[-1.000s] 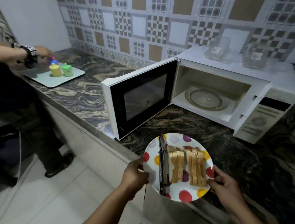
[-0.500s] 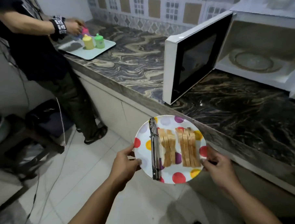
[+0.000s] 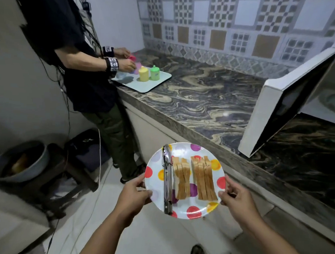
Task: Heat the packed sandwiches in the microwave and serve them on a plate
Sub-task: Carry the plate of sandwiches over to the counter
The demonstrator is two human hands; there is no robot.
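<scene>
I hold a white plate with coloured dots (image 3: 183, 149) over the floor, in front of the counter edge. My left hand (image 3: 134, 195) grips its left rim and my right hand (image 3: 236, 201) grips its right rim. On the plate lie two stacks of cut sandwiches (image 3: 195, 178) side by side, with metal tongs (image 3: 167, 182) along their left. The white microwave (image 3: 275, 104) stands on the counter at the right, its door swung wide open; part of the turntable shows inside.
The marbled counter (image 3: 198, 101) runs from back left to front right. Another person (image 3: 84, 69) stands at its left end, hands at a pale tray (image 3: 143, 83) with small coloured bottles. A stool and a bucket (image 3: 19, 162) stand on the floor at left.
My view has swung left and back from the counter. The plate stays in both hands and now hangs over the floor; the microwave has slid to the right edge.
</scene>
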